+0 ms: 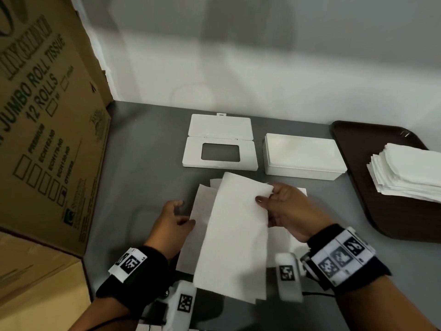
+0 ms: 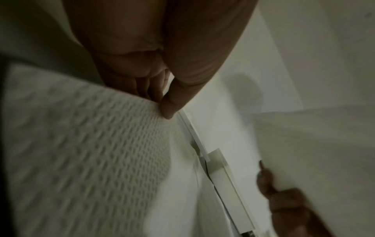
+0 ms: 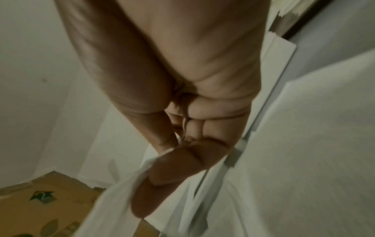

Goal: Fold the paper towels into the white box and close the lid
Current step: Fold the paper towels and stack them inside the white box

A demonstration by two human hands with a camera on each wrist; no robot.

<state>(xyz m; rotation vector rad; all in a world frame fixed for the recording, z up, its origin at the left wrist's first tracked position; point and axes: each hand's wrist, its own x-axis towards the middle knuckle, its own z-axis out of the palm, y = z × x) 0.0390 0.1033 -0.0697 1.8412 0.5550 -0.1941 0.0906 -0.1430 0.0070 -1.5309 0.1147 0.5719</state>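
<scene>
Mid-fold: right hand fingers pinch the paper towel; left hand pinches its opposite edge. Align edges, then crease on the tabletop.

Towel stack cut off rightward
</scene>
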